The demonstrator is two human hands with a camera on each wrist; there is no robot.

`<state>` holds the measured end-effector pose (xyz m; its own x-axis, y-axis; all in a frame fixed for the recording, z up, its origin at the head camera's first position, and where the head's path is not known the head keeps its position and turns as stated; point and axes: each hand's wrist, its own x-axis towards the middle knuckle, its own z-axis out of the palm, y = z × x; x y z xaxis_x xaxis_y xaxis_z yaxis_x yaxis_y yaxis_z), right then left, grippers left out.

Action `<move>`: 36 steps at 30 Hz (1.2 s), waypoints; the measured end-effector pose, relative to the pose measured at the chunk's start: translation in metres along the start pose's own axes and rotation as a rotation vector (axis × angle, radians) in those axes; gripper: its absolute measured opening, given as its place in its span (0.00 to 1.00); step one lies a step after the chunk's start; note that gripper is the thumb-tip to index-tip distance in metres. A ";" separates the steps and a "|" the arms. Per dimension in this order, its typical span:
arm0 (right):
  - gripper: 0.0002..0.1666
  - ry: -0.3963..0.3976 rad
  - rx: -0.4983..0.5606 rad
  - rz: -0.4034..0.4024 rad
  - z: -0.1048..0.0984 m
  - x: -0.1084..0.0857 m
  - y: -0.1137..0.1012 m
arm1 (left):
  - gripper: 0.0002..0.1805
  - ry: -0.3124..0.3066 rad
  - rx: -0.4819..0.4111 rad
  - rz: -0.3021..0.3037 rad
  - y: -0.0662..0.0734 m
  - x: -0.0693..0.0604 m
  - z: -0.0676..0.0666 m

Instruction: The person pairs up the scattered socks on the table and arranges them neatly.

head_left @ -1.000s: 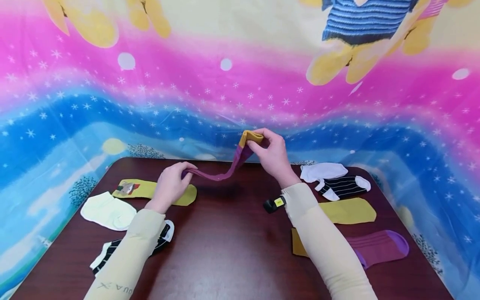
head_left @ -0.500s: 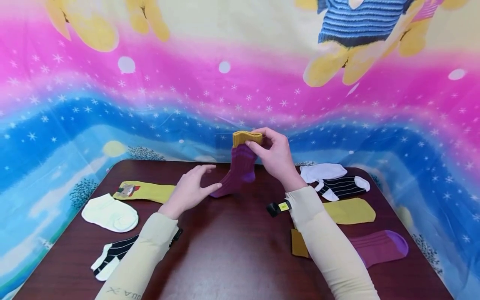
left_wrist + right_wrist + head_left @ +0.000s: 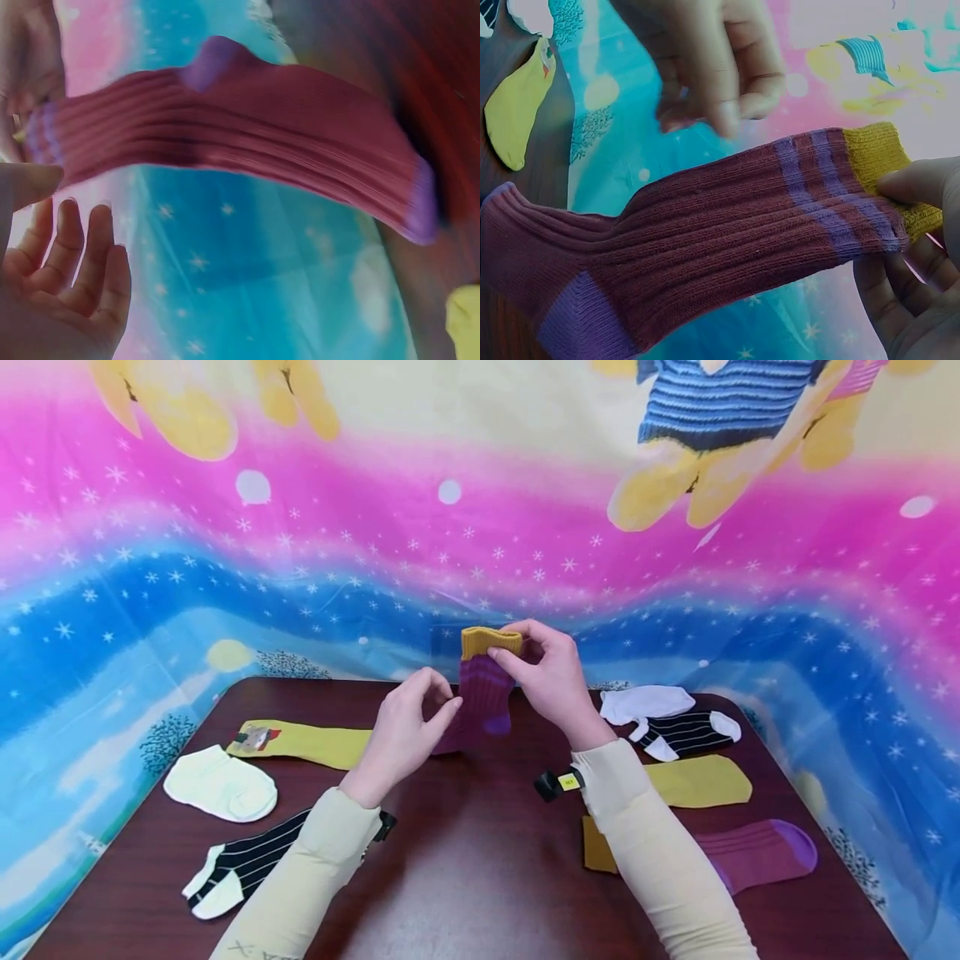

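A maroon ribbed sock [image 3: 705,217] with a mustard cuff [image 3: 874,150] and purple stripes, heel and toe hangs over the back of the table. My right hand [image 3: 553,683] pinches its cuff between thumb and fingers. Close beside the sock's leg is my left hand [image 3: 408,722], its fingers loosely bent and holding nothing. In the right wrist view a gap shows between the left hand [image 3: 720,67] and the fabric. The left hand hides part of the sock's foot in the head view; the left wrist view shows the purple toe [image 3: 424,202] near the tabletop.
At left on the dark table [image 3: 465,860] lie a yellow sock [image 3: 307,743], a white sock [image 3: 220,783] and a black striped sock [image 3: 258,852]. Along the right lie a white sock [image 3: 648,703], a black striped sock [image 3: 686,735], a yellow sock [image 3: 697,781] and a maroon sock [image 3: 761,856].
The left hand let go of the sock's toe end, and the foot dropped to hang down. That hand then moved right and up towards the leg. The right hand keeps its hold on the cuff.
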<state>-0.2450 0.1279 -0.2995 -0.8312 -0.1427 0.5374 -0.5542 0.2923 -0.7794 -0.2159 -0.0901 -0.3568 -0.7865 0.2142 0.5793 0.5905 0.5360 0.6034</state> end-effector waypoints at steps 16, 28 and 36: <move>0.10 -0.098 0.082 -0.045 0.007 -0.022 -0.010 | 0.09 0.088 -0.180 -0.051 0.016 0.006 0.004; 0.23 -0.181 0.137 -0.002 0.004 -0.026 0.007 | 0.13 0.039 -0.254 0.049 0.026 0.005 -0.006; 0.20 -0.237 0.115 0.062 0.005 -0.028 0.026 | 0.07 -0.044 -0.384 0.129 0.041 0.003 -0.013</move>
<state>-0.2365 0.1346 -0.3359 -0.8438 -0.3492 0.4075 -0.4920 0.2000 -0.8473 -0.1918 -0.0780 -0.3231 -0.7035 0.2986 0.6449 0.7031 0.1606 0.6927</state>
